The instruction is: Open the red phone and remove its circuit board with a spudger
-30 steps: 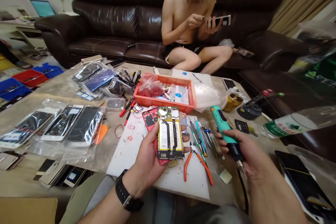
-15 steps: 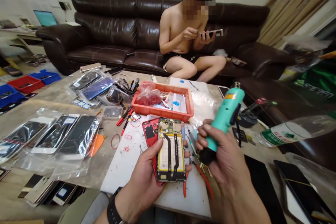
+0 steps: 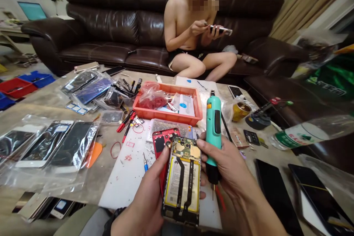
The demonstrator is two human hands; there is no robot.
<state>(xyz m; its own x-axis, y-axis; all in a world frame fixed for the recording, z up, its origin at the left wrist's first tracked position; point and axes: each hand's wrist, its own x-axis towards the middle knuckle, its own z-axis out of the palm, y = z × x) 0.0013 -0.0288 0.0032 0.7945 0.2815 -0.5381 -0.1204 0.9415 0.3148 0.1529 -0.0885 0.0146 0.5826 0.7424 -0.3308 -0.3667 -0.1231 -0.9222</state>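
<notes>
Beside the left-gripped opened phone [image 3: 182, 180], right fingers [image 3: 206, 147] now hold the screwdriver [image 3: 213, 132] upright

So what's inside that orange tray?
In the orange tray lie a clear bag of red bits and white packets with blue dots. Whatever sits underneath them is covered.

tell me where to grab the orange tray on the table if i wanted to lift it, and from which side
Take the orange tray by its two short end walls, coming in from left and right with a hand on each. It is long, shallow and loaded with loose bags and parts, so an even two-ended hold would likely keep it level. Its near long wall is crowded by the opened phone and the electric screwdriver.
</notes>
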